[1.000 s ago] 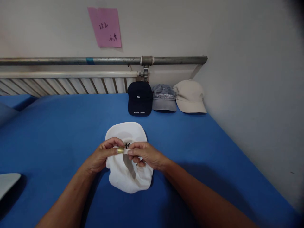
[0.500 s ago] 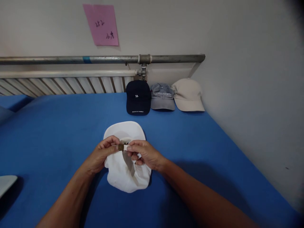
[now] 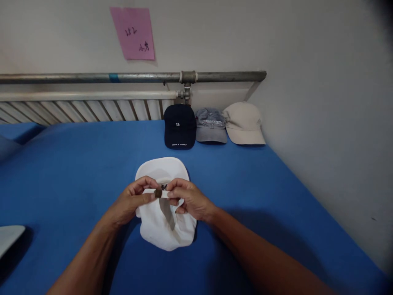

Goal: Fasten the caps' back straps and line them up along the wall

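A white baseball cap (image 3: 159, 229) lies on the blue surface in front of me, its brim pointing away. Across the cap's back opening runs a white strap (image 3: 165, 194) with a brownish metal buckle (image 3: 158, 193). My left hand (image 3: 133, 199) pinches the strap at the left of the buckle. Just right of the buckle, the thumb and fingers of my right hand (image 3: 190, 198) grip the strap's other side. Dark lettering shows partly inside the cap, between the hands.
Along the back stand a navy cap (image 3: 179, 131), a grey cap (image 3: 211, 126) and a beige cap (image 3: 245, 123) side by side. Behind them are a metal pipe (image 3: 147, 77) and a radiator (image 3: 101, 110). A pale rounded object (image 3: 10, 237) pokes in at left.
Both hands stay on the strap; the fingers have shifted slightly around the buckle, and more of the strap shows to its right. The view has moved a little.
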`<state>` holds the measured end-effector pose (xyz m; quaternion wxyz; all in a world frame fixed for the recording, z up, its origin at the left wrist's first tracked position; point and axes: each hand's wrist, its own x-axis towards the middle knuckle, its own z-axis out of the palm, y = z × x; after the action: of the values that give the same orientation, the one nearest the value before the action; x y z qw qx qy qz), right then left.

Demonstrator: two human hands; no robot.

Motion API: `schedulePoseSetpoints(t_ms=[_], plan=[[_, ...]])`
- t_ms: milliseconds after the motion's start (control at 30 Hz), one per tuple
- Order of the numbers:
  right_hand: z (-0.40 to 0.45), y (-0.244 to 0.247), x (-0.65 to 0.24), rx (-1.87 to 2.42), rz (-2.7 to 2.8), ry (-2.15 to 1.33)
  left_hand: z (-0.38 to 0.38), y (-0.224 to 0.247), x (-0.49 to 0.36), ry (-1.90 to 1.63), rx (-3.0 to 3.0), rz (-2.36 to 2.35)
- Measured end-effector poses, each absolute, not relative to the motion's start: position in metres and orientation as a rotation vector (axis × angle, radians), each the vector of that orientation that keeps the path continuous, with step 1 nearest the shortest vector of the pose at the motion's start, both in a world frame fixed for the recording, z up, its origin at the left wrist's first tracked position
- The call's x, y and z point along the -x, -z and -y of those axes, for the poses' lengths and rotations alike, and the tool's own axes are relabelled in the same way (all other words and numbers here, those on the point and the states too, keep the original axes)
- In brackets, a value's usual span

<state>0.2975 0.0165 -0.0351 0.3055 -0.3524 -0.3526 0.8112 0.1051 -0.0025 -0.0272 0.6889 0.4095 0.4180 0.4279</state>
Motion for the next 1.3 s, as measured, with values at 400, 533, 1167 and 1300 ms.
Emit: schedulePoseSetpoints(t_ms=[400,533,1167,1300], plan=[[-0.019,0.031,-0.298,0.896,1.009,-2.114,0.003,0.027,-0.103,-0.958,-0.874,-0.923],[-0.017,0.029,-0.296,0.874,1.084,-2.107,0.004,0.028,-0.104,-0.905,-0.91,-0.927],[-0.026,0.028,-0.306,0.878,1.307,-2.01,0.005,0.022,-0.098,-0.908,-0.853,-0.946],[-0.024,0.021,-0.307,0.816,1.378,-2.083,0.004,0.02,-0.096,-0.926,-0.873,-0.889]])
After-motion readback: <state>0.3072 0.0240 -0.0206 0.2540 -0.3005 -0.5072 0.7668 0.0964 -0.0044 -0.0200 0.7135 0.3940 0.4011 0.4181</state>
